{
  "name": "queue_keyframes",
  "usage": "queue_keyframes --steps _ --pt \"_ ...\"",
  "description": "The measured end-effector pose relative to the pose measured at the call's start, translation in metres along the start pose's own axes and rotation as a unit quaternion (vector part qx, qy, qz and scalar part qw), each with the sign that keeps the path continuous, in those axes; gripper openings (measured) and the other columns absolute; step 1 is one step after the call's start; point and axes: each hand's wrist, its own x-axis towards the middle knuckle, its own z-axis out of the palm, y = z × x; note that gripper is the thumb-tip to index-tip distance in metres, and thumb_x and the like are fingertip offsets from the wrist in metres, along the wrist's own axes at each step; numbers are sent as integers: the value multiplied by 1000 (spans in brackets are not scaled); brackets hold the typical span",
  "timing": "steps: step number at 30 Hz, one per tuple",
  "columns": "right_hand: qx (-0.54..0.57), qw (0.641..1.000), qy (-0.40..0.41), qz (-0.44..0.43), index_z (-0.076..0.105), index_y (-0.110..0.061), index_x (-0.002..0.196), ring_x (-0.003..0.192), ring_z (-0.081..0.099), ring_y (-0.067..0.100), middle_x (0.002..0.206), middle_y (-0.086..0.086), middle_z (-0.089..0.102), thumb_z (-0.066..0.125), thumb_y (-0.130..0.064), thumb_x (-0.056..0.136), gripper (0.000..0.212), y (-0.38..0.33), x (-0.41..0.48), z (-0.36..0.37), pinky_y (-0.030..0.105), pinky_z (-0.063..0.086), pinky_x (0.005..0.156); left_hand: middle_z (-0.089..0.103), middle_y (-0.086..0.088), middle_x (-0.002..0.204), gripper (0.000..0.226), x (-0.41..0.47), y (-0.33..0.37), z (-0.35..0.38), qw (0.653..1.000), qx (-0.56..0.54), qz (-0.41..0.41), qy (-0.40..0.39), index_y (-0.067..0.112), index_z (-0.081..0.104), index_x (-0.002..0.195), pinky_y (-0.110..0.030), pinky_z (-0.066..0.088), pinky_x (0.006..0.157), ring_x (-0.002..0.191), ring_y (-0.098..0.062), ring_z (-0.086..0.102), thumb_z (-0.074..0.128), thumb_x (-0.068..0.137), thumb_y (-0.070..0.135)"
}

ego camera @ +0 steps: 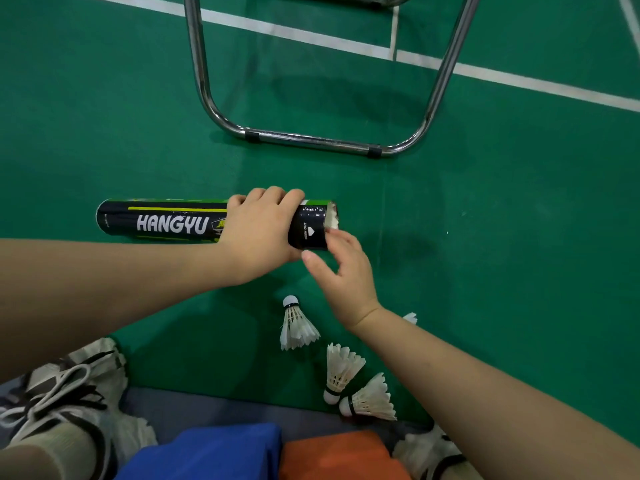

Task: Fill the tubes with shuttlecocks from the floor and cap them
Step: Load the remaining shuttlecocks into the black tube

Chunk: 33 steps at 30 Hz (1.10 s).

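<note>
A black and green shuttlecock tube (162,221) marked HANGYU lies sideways on the green floor, its open end to the right. My left hand (258,233) grips the tube near that end. White feathers of a shuttlecock (331,219) stick out of the opening. My right hand (341,268) is at the opening, its fingertips touching the feathers, thumb apart below the tube. Three loose white shuttlecocks lie on the floor nearer me: one (297,323) upright-ish, two more (341,372) (370,400) side by side.
A chrome chair frame (311,138) stands on the floor just beyond the tube. White court lines (346,43) cross the far floor. My shoes (65,393) (433,448) and blue (214,448) and orange (336,455) blocks fill the bottom edge.
</note>
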Motion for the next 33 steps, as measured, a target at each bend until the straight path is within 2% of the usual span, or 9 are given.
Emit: queue_keyframes --steps 5,8,11,15,20,22,25,27,33 --pt "56 981 -154 105 62 -18 106 97 59 24 103 7 64 58 -40 64 47 -6 6 -3 35 48 87 52 -4 120 70 -14 1 4 999 23 44 -17 24 41 127 -41 30 92 111 -28 47 69 66 40" --pt "32 999 -17 29 58 -15 108 92 57 20 97 -1 60 52 -46 68 50 -3 1 -1 36 46 84 54 -4 117 71 -9 1 0 999 18 49 0 24 42 125 -42 31 92 108 -29 48 68 63 48" --pt "58 988 137 36 49 -21 108 98 50 14 99 -17 49 48 -48 72 45 4 -10 5 37 41 92 55 -2 114 73 -2 -1 -4 999 21 42 18 24 43 123 -42 32 92 106 -28 50 66 62 57" --pt "29 987 146 59 47 -14 112 103 45 14 104 -8 45 51 -51 71 56 12 -28 20 38 39 95 56 -2 114 74 -6 -4 0 998 29 59 8 24 43 122 -43 30 93 107 -28 51 66 61 58" --pt "84 978 168 96 45 -19 116 107 43 11 110 -10 44 59 -50 69 58 11 -34 32 25 35 97 56 -2 113 72 -5 -10 2 998 30 45 15 24 44 122 -42 31 93 106 -28 50 68 61 55" --pt "76 977 138 146 44 -17 124 115 42 14 120 -5 46 65 -43 74 60 18 -40 34 29 33 102 55 -2 114 73 -1 -15 -1 999 32 26 20 24 43 123 -42 32 92 107 -28 50 68 61 55" --pt "-111 976 -33 184 36 -20 137 130 33 21 141 1 39 57 -50 77 71 33 -52 41 37 27 105 54 -2 115 76 3 -18 -5 999 26 12 26 24 42 123 -42 32 91 107 -28 49 70 60 54" --pt "-190 957 -123 184 34 -28 137 128 35 24 142 0 41 55 -54 78 68 38 -56 50 37 28 101 54 -2 115 75 4 -15 -4 999 24 15 26 25 41 123 -42 32 91 107 -28 48 69 60 55" --pt "-276 915 -159 245 36 -19 125 114 47 29 124 7 51 60 -49 79 60 43 -55 76 38 35 94 53 -1 114 74 0 -7 -1 999 12 27 15 26 41 123 -41 32 92 107 -27 48 68 61 55"
